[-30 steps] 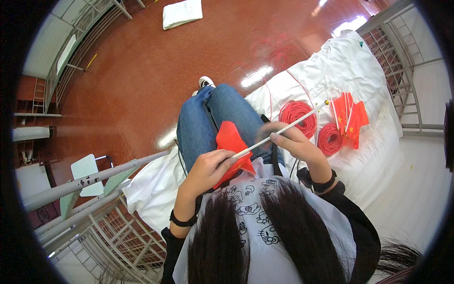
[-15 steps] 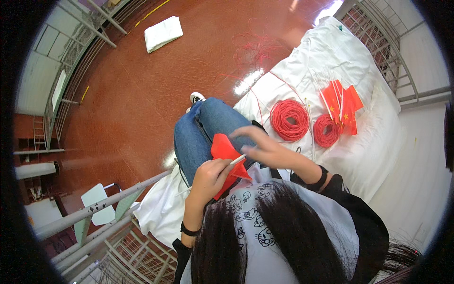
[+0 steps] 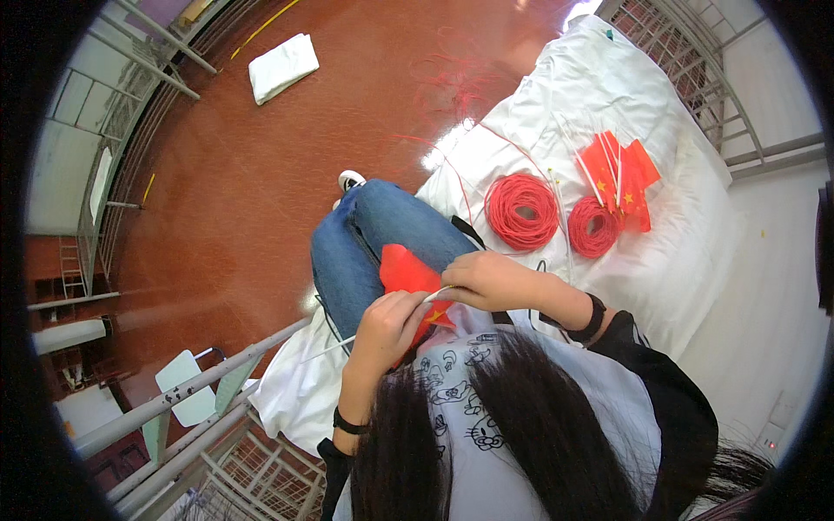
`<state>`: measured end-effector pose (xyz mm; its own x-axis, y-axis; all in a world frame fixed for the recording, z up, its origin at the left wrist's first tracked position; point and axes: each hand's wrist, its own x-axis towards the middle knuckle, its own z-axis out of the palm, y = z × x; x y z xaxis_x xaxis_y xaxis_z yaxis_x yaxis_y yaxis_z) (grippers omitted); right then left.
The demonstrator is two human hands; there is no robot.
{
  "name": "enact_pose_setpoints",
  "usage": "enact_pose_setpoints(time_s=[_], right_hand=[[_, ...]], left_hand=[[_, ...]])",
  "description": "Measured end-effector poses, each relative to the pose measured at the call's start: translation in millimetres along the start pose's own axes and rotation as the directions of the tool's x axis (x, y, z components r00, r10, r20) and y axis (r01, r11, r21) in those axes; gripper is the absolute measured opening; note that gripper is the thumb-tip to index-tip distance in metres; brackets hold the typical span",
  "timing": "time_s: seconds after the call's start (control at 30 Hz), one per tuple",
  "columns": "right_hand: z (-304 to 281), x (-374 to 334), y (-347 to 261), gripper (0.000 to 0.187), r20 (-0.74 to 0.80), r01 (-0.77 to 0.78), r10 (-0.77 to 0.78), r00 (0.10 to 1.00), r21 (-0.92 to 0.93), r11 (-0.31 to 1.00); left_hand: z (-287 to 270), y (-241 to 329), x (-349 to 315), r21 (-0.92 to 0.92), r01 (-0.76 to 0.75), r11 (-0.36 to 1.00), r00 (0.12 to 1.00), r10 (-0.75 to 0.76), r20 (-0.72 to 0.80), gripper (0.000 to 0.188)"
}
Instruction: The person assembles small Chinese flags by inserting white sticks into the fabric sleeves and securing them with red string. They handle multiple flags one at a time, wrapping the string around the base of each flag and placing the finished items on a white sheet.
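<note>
A small red hand flag (image 3: 401, 267) with yellow stars rests over my lap, its white stick running slantwise beneath my fingers. My left hand (image 3: 387, 323) is closed around the stick, whose thin lower part pokes out toward the lower left. At the stick's other end, my right hand (image 3: 488, 280) pinches the tip with fingers pressed together. Part of the cloth is hidden behind my left hand. Several similar red flags (image 3: 627, 178) on white sticks lie in a bunch on the bed to my right.
Two coils of red cord, a larger coil (image 3: 521, 213) and a smaller coil (image 3: 593, 227), lie on the white bedding (image 3: 695, 252). Loose red cord (image 3: 456, 82) tangles on the floor. A folded white cloth (image 3: 284, 68) lies farther off. A metal bed rail (image 3: 195, 382) runs along my left.
My right hand has come down from above the stick, where its fingers were spread, and has closed on the stick's end. My left hand keeps its hold. The view has shifted slightly.
</note>
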<state>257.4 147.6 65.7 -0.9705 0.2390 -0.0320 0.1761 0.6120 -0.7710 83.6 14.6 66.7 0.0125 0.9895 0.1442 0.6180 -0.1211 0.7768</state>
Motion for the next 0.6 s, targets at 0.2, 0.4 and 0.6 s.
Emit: enact_pose_setpoints(time_s=[0.2,0.4,0.6], right_hand=[[-40,-31,34,0.024,-0.318,-0.197,0.326,0.89,0.377,0.905],[-93,-100,71,0.024,-0.618,-0.108,0.614,0.491,0.656,0.747],[-127,-168,113,0.025,-0.785,-0.098,0.618,0.05,0.612,0.785]], left_hand=[[-9,-8,-1,0.162,0.028,0.986,0.998,-0.019,-0.058,0.016],[-21,-18,-7,0.176,0.142,0.974,0.989,-0.134,-0.055,0.01],[-10,-27,-5,0.138,0.065,0.988,0.996,-0.056,-0.069,0.009]])
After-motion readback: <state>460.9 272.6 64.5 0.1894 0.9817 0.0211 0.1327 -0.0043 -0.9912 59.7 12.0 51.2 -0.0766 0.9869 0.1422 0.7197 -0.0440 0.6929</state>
